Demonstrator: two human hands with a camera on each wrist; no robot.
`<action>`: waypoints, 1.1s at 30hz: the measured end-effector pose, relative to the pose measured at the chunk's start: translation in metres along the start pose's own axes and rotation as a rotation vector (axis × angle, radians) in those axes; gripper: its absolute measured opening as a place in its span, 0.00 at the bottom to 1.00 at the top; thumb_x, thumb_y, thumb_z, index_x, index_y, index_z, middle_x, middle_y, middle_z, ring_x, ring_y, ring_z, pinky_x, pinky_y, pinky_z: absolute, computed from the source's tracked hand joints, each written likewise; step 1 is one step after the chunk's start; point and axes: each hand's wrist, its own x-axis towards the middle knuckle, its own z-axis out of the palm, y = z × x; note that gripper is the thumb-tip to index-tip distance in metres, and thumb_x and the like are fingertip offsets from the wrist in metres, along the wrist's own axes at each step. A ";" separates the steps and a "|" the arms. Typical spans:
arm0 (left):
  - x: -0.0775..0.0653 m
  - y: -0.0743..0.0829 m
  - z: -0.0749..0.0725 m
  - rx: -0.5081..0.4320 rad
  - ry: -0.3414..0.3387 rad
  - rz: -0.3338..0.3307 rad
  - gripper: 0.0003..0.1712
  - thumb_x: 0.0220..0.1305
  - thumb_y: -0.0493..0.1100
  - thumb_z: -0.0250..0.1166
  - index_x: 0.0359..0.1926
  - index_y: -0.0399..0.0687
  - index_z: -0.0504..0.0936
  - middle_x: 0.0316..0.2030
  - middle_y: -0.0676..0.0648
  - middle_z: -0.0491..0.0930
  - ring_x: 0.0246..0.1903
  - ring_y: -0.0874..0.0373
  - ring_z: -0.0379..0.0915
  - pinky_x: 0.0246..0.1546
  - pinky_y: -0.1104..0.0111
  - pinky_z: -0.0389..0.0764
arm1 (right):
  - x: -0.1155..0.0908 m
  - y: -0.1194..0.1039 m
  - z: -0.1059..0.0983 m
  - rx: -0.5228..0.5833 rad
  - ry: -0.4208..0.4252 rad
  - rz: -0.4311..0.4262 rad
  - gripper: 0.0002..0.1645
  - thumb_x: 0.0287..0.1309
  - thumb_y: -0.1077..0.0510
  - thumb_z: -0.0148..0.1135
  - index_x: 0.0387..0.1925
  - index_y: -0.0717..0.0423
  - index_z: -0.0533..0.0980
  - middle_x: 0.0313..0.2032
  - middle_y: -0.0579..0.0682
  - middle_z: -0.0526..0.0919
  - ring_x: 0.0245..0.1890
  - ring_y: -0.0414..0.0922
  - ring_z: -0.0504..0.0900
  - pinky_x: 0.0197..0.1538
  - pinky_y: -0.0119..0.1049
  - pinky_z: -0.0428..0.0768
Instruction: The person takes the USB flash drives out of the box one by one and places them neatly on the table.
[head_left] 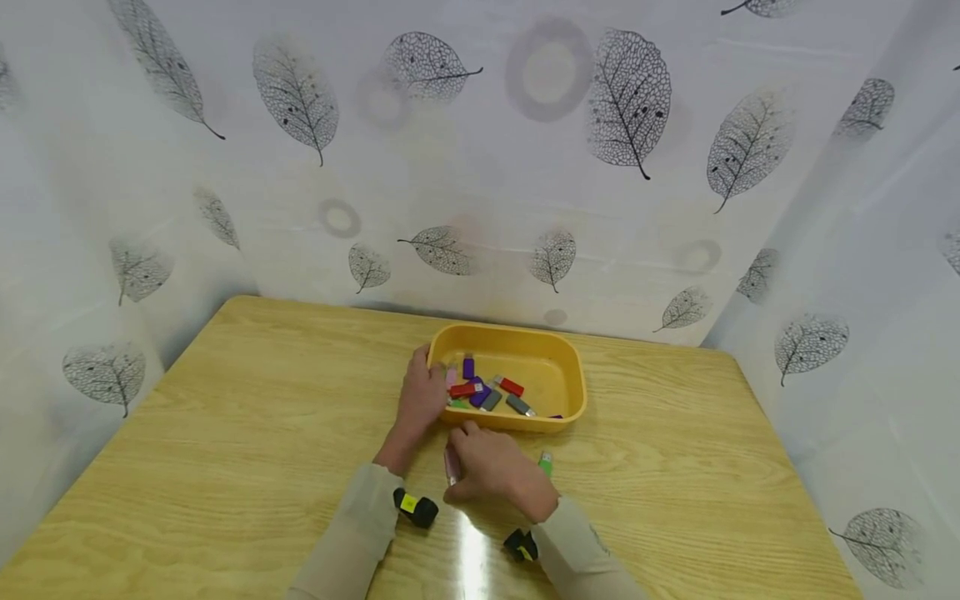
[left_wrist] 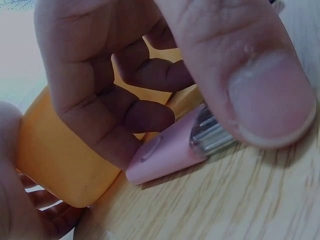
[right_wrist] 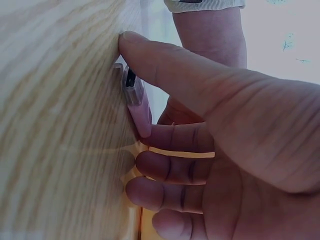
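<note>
A yellow plastic bin stands near the back of the table, several USB flash drives inside it. My left hand grips its left wall, the thumb at the rim. In front of the bin, my right hand has its thumb and index finger around a pink USB flash drive lying on the wood. The index fingertip touches the pink end. In the right wrist view, the thumb tip is by the metal plug of that drive. A green USB flash drive lies just right of this hand, partly hidden.
Red, purple, grey and pink drives lie mostly in the bin's left half. The wooden table extends to both sides. A leaf-patterned white curtain hangs behind it.
</note>
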 end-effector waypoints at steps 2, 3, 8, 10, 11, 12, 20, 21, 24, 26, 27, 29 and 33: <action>0.000 0.001 0.000 -0.001 -0.002 0.001 0.24 0.69 0.42 0.41 0.64 0.41 0.57 0.57 0.37 0.66 0.51 0.49 0.64 0.58 0.48 0.65 | 0.000 0.000 0.000 -0.002 0.002 0.001 0.31 0.37 0.36 0.68 0.37 0.47 0.68 0.34 0.45 0.68 0.27 0.40 0.68 0.29 0.32 0.73; -0.001 0.001 -0.001 0.000 -0.001 0.003 0.24 0.69 0.41 0.41 0.64 0.40 0.57 0.57 0.37 0.66 0.51 0.49 0.64 0.58 0.48 0.65 | 0.000 0.000 0.000 -0.003 0.003 0.001 0.31 0.37 0.36 0.69 0.37 0.47 0.68 0.35 0.45 0.68 0.27 0.40 0.68 0.29 0.32 0.73; -0.001 0.001 -0.001 0.003 -0.006 -0.006 0.24 0.69 0.41 0.40 0.65 0.41 0.56 0.58 0.37 0.66 0.51 0.49 0.64 0.58 0.49 0.65 | 0.000 0.000 0.000 -0.008 0.003 0.004 0.31 0.37 0.35 0.69 0.37 0.47 0.68 0.34 0.45 0.69 0.28 0.39 0.68 0.28 0.32 0.72; -0.001 0.001 0.000 0.002 -0.008 -0.013 0.24 0.69 0.42 0.41 0.65 0.41 0.56 0.58 0.38 0.66 0.51 0.49 0.64 0.58 0.49 0.65 | 0.000 0.000 0.000 -0.009 0.004 0.003 0.31 0.37 0.35 0.69 0.37 0.47 0.68 0.34 0.45 0.69 0.28 0.39 0.68 0.28 0.32 0.72; -0.001 0.001 0.000 0.003 -0.006 -0.017 0.24 0.69 0.42 0.41 0.65 0.42 0.56 0.58 0.38 0.66 0.50 0.50 0.64 0.58 0.49 0.65 | 0.000 0.000 0.000 -0.007 0.004 0.003 0.31 0.37 0.35 0.69 0.37 0.47 0.68 0.34 0.45 0.69 0.28 0.39 0.67 0.28 0.32 0.72; 0.000 0.001 0.000 0.003 -0.006 -0.017 0.24 0.69 0.42 0.40 0.65 0.42 0.56 0.58 0.39 0.65 0.50 0.50 0.64 0.58 0.49 0.65 | 0.000 0.000 0.000 -0.006 0.004 0.002 0.31 0.37 0.35 0.69 0.37 0.47 0.68 0.34 0.45 0.68 0.28 0.39 0.67 0.28 0.32 0.72; 0.001 -0.002 0.001 0.015 -0.004 -0.011 0.24 0.69 0.42 0.40 0.64 0.42 0.56 0.57 0.38 0.66 0.50 0.49 0.64 0.58 0.49 0.65 | 0.000 0.001 0.001 0.000 0.002 -0.001 0.30 0.37 0.35 0.69 0.36 0.47 0.68 0.34 0.45 0.68 0.28 0.39 0.67 0.30 0.32 0.73; 0.001 -0.002 0.001 0.016 -0.001 -0.012 0.24 0.69 0.42 0.40 0.64 0.42 0.56 0.57 0.38 0.66 0.50 0.49 0.64 0.58 0.49 0.65 | 0.000 0.001 0.002 -0.005 0.003 -0.001 0.31 0.37 0.35 0.69 0.36 0.47 0.68 0.34 0.45 0.68 0.28 0.39 0.67 0.30 0.32 0.73; 0.001 -0.003 0.002 0.016 0.001 -0.012 0.24 0.69 0.42 0.40 0.64 0.41 0.56 0.57 0.38 0.66 0.50 0.49 0.64 0.58 0.49 0.65 | 0.000 0.000 0.001 -0.016 0.007 -0.002 0.31 0.37 0.35 0.69 0.37 0.48 0.68 0.35 0.45 0.68 0.28 0.39 0.67 0.29 0.32 0.73; 0.001 -0.002 0.002 0.014 0.002 -0.016 0.24 0.69 0.42 0.41 0.64 0.41 0.56 0.57 0.38 0.66 0.50 0.49 0.64 0.58 0.49 0.65 | -0.001 0.000 0.001 -0.019 0.007 0.000 0.32 0.37 0.35 0.69 0.38 0.48 0.68 0.35 0.46 0.69 0.28 0.39 0.67 0.29 0.32 0.73; 0.001 -0.002 0.002 0.014 0.004 -0.021 0.24 0.69 0.42 0.41 0.64 0.42 0.56 0.57 0.39 0.66 0.50 0.50 0.64 0.58 0.49 0.65 | -0.001 0.000 0.000 -0.020 0.008 0.000 0.31 0.37 0.35 0.69 0.38 0.48 0.68 0.35 0.46 0.69 0.28 0.39 0.67 0.29 0.32 0.73; 0.001 -0.002 0.002 0.019 0.003 -0.022 0.24 0.69 0.42 0.41 0.64 0.42 0.56 0.57 0.39 0.66 0.50 0.50 0.64 0.58 0.50 0.65 | -0.001 0.000 0.000 -0.021 0.009 0.001 0.31 0.37 0.35 0.69 0.37 0.48 0.68 0.36 0.46 0.69 0.28 0.39 0.68 0.29 0.32 0.73; 0.002 -0.003 0.002 0.019 0.006 -0.014 0.24 0.69 0.42 0.41 0.64 0.42 0.57 0.57 0.39 0.66 0.50 0.50 0.64 0.59 0.49 0.64 | 0.000 0.000 0.000 -0.028 0.016 0.000 0.31 0.36 0.35 0.69 0.37 0.48 0.68 0.36 0.46 0.69 0.28 0.39 0.68 0.28 0.32 0.73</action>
